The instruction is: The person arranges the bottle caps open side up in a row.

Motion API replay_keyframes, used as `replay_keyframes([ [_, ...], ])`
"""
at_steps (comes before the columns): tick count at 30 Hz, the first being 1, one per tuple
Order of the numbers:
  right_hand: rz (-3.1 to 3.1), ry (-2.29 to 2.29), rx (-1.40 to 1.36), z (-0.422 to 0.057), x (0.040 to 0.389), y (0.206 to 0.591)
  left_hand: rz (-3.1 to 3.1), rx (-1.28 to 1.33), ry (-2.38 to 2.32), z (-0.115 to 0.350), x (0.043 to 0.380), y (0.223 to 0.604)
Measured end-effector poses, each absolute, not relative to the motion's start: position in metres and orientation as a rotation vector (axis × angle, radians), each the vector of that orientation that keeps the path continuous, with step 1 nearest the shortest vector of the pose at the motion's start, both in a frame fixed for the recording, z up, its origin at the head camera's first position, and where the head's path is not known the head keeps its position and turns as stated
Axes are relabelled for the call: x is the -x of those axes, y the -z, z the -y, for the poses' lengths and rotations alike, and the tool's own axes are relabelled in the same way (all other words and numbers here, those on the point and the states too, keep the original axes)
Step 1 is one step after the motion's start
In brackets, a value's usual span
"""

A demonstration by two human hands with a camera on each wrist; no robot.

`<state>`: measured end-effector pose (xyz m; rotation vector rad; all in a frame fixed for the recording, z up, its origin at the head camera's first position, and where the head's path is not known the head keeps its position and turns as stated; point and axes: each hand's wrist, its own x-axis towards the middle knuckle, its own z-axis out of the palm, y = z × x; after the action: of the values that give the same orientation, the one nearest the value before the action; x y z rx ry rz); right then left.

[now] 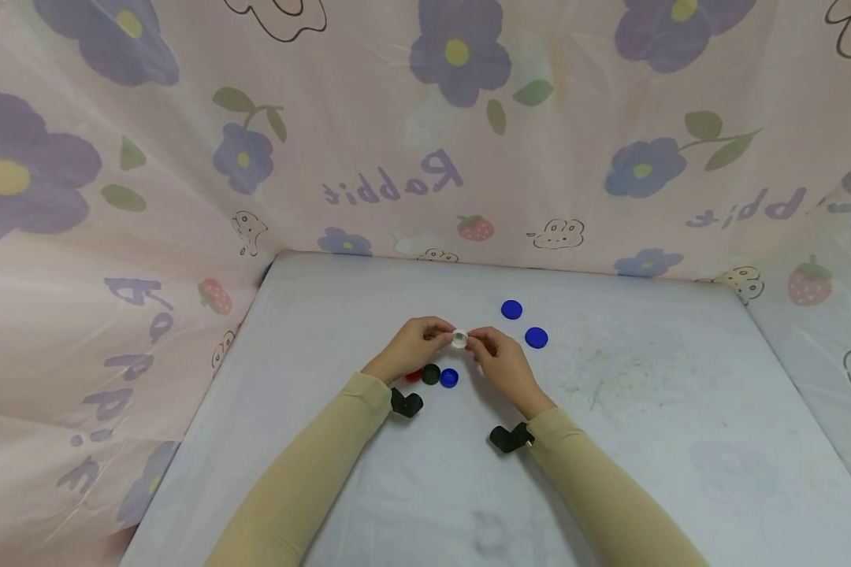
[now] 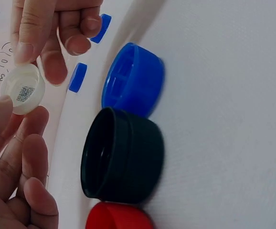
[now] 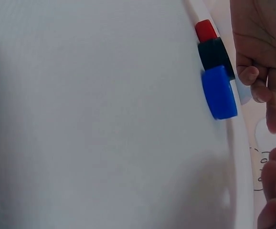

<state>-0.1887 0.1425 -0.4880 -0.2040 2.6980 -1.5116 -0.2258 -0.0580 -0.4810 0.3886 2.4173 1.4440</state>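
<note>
A white bottle cap is held up between the two hands, its hollow side showing. Inside it, in the left wrist view, a small printed code is visible on the cap. The left hand pinches one side of its rim with thumb and fingers. From the opposite side, the right hand pinches the rim too. Just below the hands, a red cap, a dark green cap and a blue cap sit in a row on the table. The left hand partly hides the red one in the head view.
Two blue caps, a farther one and a nearer one, lie flat beyond the right hand. A white-covered table carries everything. Patterned cloth hangs behind and at both sides. Black wrist devices sit by both sleeves.
</note>
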Motion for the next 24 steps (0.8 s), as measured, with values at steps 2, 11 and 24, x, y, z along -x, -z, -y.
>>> replay_keyframes([
  [2, -2.692, 1.520, 0.216, -0.1423, 0.1884, 0.4877, -2.411, -0.384, -1.451, 0.0577, 0.2257, 0.4808],
  [11, -2.729, 1.461, 0.264, -0.1430, 0.1884, 0.4887, -2.395, -0.396, -1.475, 0.0571, 0.2236, 0.4792],
  [24, -2.723, 1.440, 0.282, -0.1468, 0.1840, 0.4863, -2.386, -0.431, -1.438, 0.0557, 0.2169, 0.4729],
])
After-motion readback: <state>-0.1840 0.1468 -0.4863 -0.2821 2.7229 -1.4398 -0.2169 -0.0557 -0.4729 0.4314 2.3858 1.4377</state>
